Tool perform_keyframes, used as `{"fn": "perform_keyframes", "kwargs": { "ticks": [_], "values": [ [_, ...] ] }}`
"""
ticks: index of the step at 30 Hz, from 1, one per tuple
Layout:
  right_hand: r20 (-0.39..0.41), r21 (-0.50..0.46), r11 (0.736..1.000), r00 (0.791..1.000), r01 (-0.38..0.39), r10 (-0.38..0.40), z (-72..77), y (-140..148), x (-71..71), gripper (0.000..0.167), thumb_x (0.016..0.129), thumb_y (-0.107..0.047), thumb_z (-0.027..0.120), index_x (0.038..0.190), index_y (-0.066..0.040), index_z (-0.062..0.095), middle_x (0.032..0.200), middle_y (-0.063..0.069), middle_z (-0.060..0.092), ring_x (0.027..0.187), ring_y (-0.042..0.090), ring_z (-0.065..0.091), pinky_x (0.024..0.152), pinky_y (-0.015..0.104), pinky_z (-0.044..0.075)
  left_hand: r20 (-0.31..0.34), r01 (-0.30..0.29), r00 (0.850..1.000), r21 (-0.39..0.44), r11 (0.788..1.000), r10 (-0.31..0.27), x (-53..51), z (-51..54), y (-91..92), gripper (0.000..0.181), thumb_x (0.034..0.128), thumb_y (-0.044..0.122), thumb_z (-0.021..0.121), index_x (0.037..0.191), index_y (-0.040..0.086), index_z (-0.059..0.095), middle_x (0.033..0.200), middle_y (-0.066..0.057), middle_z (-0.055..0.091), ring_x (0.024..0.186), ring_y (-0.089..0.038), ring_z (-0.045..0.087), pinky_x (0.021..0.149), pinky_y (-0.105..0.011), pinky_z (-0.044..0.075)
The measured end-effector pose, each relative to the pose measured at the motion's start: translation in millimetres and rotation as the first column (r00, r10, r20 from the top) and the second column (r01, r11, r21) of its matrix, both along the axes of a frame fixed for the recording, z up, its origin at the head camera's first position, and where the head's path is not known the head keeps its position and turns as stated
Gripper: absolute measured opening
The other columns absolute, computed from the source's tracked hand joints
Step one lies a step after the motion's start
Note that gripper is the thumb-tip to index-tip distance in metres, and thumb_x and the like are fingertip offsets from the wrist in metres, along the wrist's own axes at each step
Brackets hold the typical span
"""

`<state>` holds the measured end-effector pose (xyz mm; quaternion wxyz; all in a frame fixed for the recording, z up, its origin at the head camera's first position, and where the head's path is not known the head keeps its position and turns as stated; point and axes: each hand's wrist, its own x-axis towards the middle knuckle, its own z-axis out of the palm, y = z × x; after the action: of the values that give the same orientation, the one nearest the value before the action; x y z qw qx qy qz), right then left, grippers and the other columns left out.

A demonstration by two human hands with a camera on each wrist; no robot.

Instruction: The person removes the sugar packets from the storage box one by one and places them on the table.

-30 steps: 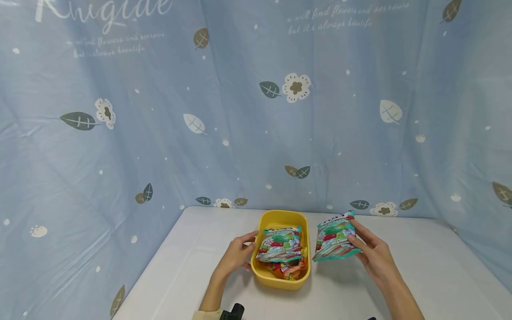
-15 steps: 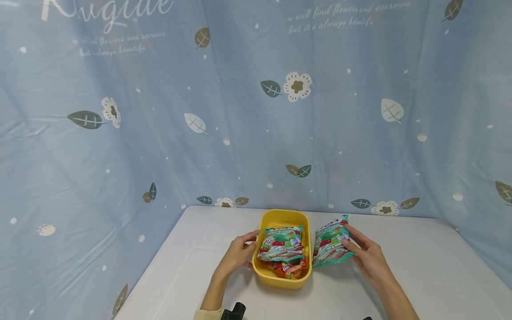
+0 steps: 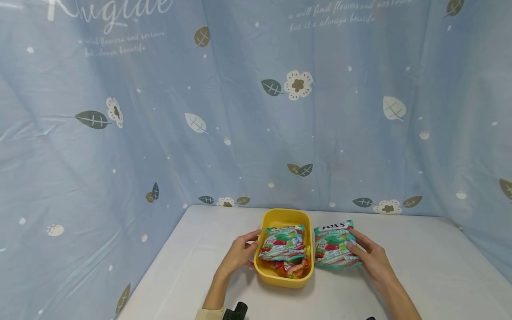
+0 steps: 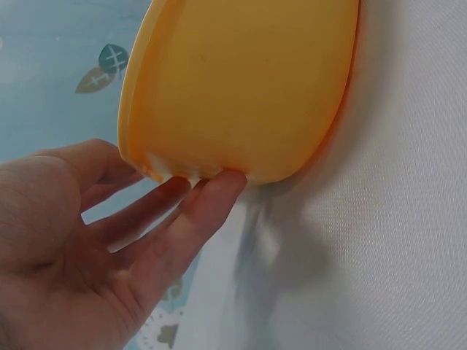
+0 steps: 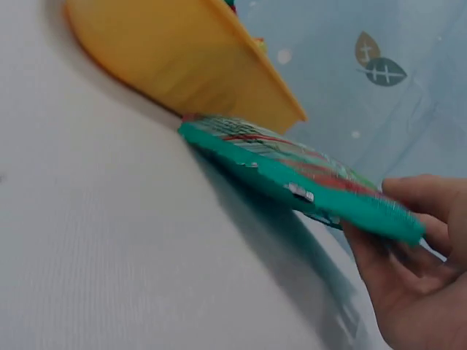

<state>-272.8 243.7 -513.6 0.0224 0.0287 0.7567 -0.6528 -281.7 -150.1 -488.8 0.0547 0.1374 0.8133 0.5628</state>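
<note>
A yellow plastic box (image 3: 285,281) holds a teal bag of candy (image 3: 283,242), with an orange-red packet (image 3: 294,269) partly hidden under it. My left hand (image 3: 238,253) is at the box's left side, its fingertips touching the outer wall, as the left wrist view also shows. To the right of the box, my right hand (image 3: 374,258) pinches a second teal candy bag (image 3: 335,246) by its right edge, thumb above and fingers beneath. In the right wrist view this candy bag (image 5: 292,171) tilts, its held end raised off the table and its other end near the box.
The box stands on a white table (image 3: 192,266). A blue curtain (image 3: 240,111) printed with leaves and flowers hangs behind the table and along its left side.
The held candy bag has come down and lies flatter beside the box, after first swinging a little to the left. The left hand and the box have stayed in place.
</note>
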Motion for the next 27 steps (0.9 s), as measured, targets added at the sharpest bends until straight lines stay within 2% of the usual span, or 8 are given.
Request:
{"fn": "perform_keyframes", "kwargs": {
  "ticks": [2,4,7,10,14,19,22,27],
  "values": [
    [-0.005,0.123,0.992,1.000,0.023,-0.022,-3.9,1,-0.8,0.070,0.095,-0.041,0.061,0.154,-0.015,0.033,0.160,0.021,0.026,0.136,0.028,0.046,0.101,0.025,0.052,-0.004,-0.006,1.000,-0.012,1.000,0.006,-0.9,-1.4,0.6,0.046,0.1010,0.012,0.050,0.146,0.004,0.045,0.134,-0.028,0.055,0.093,-0.030,0.069,0.055,-0.049,0.062],
    [-0.013,0.224,0.974,0.999,0.040,-0.038,-7.2,2,-1.6,0.073,0.094,-0.046,0.061,0.153,-0.013,0.034,0.158,0.024,0.027,0.144,0.041,0.031,0.112,0.039,0.045,-0.007,-0.009,1.000,-0.019,1.000,0.009,-1.1,-2.5,1.0,0.046,0.1010,0.009,0.049,0.146,0.002,0.044,0.133,-0.030,0.054,0.092,-0.032,0.068,0.056,-0.052,0.061],
    [-0.004,0.300,0.953,0.999,0.043,-0.043,-10.2,0,-2.8,0.077,0.093,-0.049,0.060,0.153,-0.010,0.033,0.157,0.029,0.026,0.144,0.049,0.023,0.118,0.059,0.030,-0.009,-0.011,1.000,-0.019,1.000,0.011,-0.7,-3.1,0.9,0.046,0.1008,0.008,0.048,0.146,0.000,0.044,0.133,-0.032,0.054,0.092,-0.033,0.068,0.056,-0.054,0.061],
    [-0.010,0.363,0.931,0.999,0.046,-0.045,-11.1,-2,-3.4,0.077,0.093,-0.048,0.061,0.152,-0.006,0.034,0.155,0.032,0.028,0.141,0.050,0.030,0.115,0.060,0.035,-0.009,-0.008,1.000,-0.014,1.000,0.008,0.1,-1.8,0.8,0.046,0.1010,0.010,0.049,0.146,0.002,0.044,0.134,-0.030,0.054,0.091,-0.031,0.069,0.055,-0.051,0.061],
    [-0.053,0.485,0.873,0.998,0.054,-0.033,-12.4,-5,-3.2,0.076,0.093,-0.046,0.063,0.149,-0.002,0.038,0.150,0.035,0.034,0.134,0.053,0.040,0.106,0.060,0.044,-0.004,-0.002,1.000,-0.011,1.000,0.002,0.7,-0.3,0.6,0.046,0.1010,0.014,0.050,0.146,0.005,0.045,0.135,-0.027,0.055,0.090,-0.025,0.069,0.053,-0.044,0.062],
    [-0.110,0.604,0.794,0.994,0.074,-0.009,-14.7,-8,-3.7,0.073,0.093,-0.041,0.063,0.147,0.002,0.039,0.145,0.039,0.037,0.133,0.057,0.036,0.104,0.067,0.042,-0.004,0.002,1.000,-0.028,1.000,-0.002,0.5,-0.2,0.9,0.046,0.1009,0.014,0.050,0.146,0.006,0.046,0.135,-0.026,0.055,0.090,-0.022,0.069,0.053,-0.041,0.062],
    [-0.158,0.638,0.764,0.987,0.095,0.009,-16.8,-10,-3.8,0.070,0.094,-0.036,0.063,0.144,0.006,0.040,0.143,0.039,0.040,0.132,0.058,0.035,0.106,0.069,0.038,-0.010,-0.003,1.000,-0.043,0.999,0.002,0.7,0.4,1.3,0.046,0.1008,0.013,0.050,0.146,0.006,0.046,0.135,-0.025,0.055,0.089,-0.021,0.069,0.053,-0.040,0.062],
    [-0.203,0.677,0.725,0.979,0.128,0.017,-18.2,-13,-2.7,0.068,0.093,-0.033,0.064,0.142,0.008,0.043,0.138,0.040,0.043,0.128,0.059,0.040,0.102,0.070,0.041,-0.013,-0.011,1.000,-0.046,0.999,0.010,1.2,0.2,2.1,0.045,0.1000,0.011,0.051,0.145,0.005,0.048,0.132,-0.026,0.056,0.087,-0.021,0.069,0.051,-0.040,0.062]
  ]
}}
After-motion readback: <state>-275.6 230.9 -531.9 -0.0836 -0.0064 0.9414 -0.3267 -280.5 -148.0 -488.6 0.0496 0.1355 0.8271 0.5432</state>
